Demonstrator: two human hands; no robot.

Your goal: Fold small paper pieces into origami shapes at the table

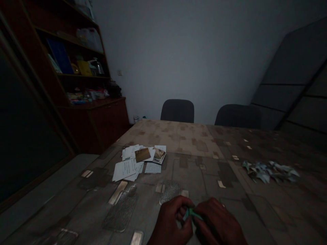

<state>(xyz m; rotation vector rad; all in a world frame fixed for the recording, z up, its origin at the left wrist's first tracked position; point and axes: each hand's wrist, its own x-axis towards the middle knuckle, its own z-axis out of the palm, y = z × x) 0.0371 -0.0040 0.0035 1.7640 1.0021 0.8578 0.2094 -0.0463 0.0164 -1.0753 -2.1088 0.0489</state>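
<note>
Left hand point(171, 220) and right hand point(220, 219) curled inward, I pinch a green strip point(191, 212); the papers' point(126, 169) writing is illegible.

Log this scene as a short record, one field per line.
Left hand: fingers pinching a small green piece
Right hand: fingers on the same piece
Table: patterned cover
Table, left side: loose pile of white papers, brown card on top
Table, right side: cluster of crumpled-looking pieces
Beyond table: two dark chairs
Far left: shelf unit
Light: dim
</note>
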